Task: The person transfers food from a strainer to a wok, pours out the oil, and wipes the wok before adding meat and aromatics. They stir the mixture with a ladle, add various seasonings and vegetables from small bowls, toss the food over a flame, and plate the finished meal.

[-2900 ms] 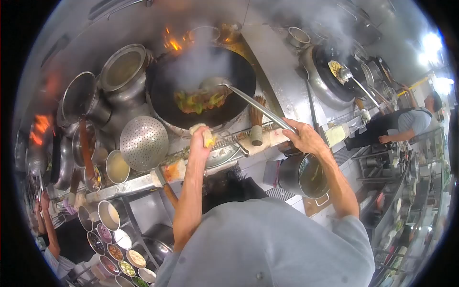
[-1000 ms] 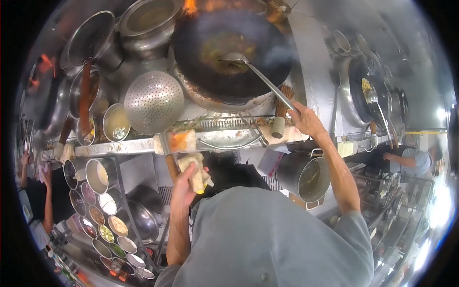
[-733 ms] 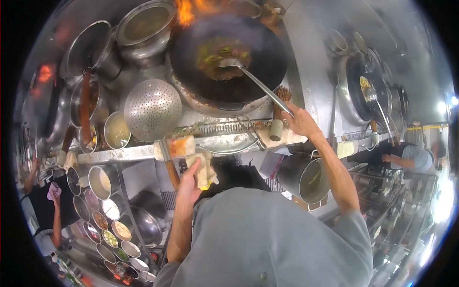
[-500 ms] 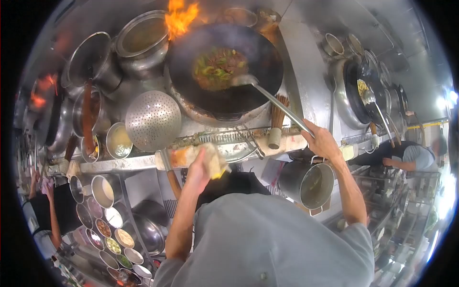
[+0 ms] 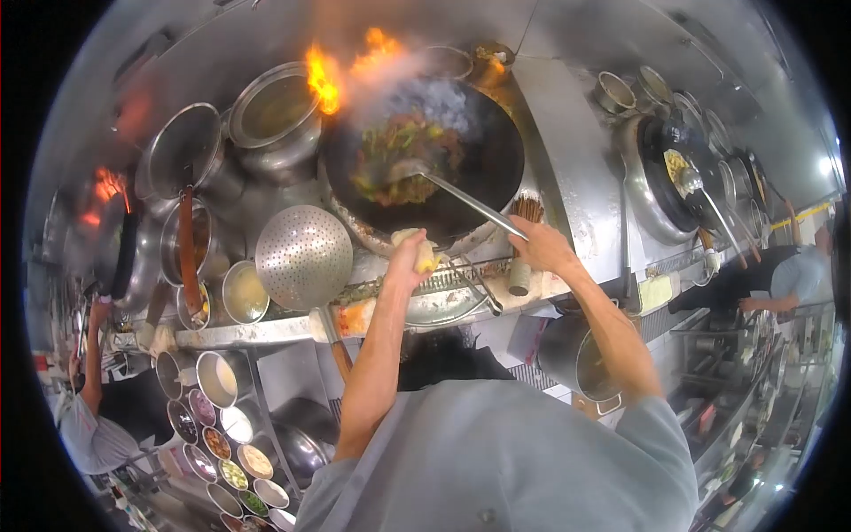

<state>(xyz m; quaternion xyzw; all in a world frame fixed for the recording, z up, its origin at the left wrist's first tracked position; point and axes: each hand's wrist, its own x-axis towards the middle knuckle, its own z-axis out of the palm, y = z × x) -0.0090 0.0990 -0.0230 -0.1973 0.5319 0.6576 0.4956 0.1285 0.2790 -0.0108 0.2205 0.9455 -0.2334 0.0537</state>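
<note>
My right hand (image 5: 542, 246) is closed around the handle of a long metal ladle (image 5: 470, 206). The ladle's bowl rests among the stir-fried green and brown pieces of food (image 5: 386, 152) in a large black wok (image 5: 492, 133). Smoke hangs over that food. At the wok's near rim, my left hand (image 5: 406, 266) grips a folded, pale cloth (image 5: 425, 255) with a yellow patch. The cloth sits against the rim; whether a wok handle lies beneath it is hidden.
Flames (image 5: 323, 80) rise behind the wok's left side. A perforated strainer (image 5: 304, 257) and a pot (image 5: 275, 124) stand left; a bamboo brush (image 5: 523, 257) lies right of the wok. Ingredient bowls (image 5: 217, 379) fill the lower left. Co-workers stand at both sides.
My left hand has carried the cloth from the counter's front edge up to the wok's rim. The ladle has moved left into the food. Smoke and flames have grown, and the camera view has shifted.
</note>
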